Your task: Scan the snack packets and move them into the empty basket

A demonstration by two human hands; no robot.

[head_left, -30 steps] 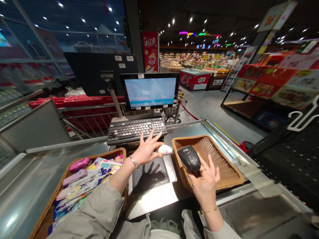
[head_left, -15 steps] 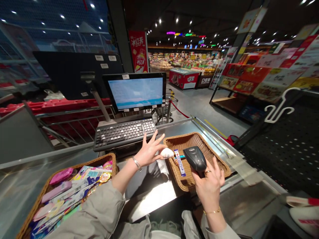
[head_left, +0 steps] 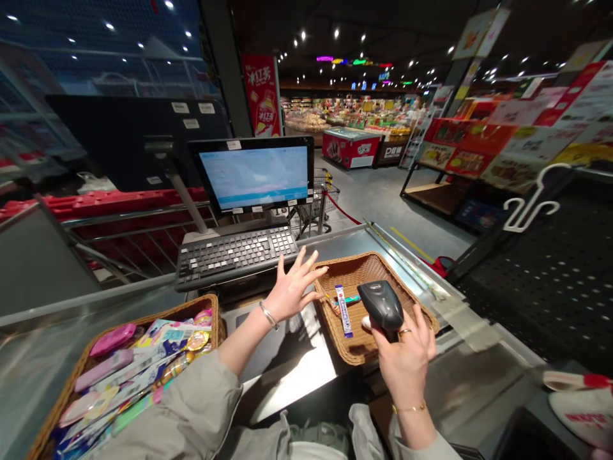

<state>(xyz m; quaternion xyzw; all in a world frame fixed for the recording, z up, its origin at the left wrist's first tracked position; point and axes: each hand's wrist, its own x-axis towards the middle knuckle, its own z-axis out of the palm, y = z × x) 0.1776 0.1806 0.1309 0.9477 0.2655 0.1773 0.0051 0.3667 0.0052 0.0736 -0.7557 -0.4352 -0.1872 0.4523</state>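
Note:
My left hand (head_left: 292,291) hovers open, fingers spread, just left of the right wicker basket (head_left: 378,259) and holds nothing. My right hand (head_left: 407,358) grips a black barcode scanner (head_left: 383,303) over that basket's near side. Inside the basket lie a blue-and-white stick pack (head_left: 343,311) and a small white oval packet (head_left: 366,321), which is mostly hidden behind the scanner. To my left stands a second wicker basket (head_left: 191,306) with several colourful small packets (head_left: 143,358).
A keyboard (head_left: 237,252) and a lit monitor (head_left: 256,176) stand behind the steel checkout counter (head_left: 297,374). Red carts (head_left: 110,204) are stacked behind a rail. Shop shelves (head_left: 502,147) and an aisle lie to the right, and a black pegboard (head_left: 560,275) is close by.
My left hand has let go of the white oval packet, which now lies in the right basket. The hand has opened wide. My view has shifted to the right.

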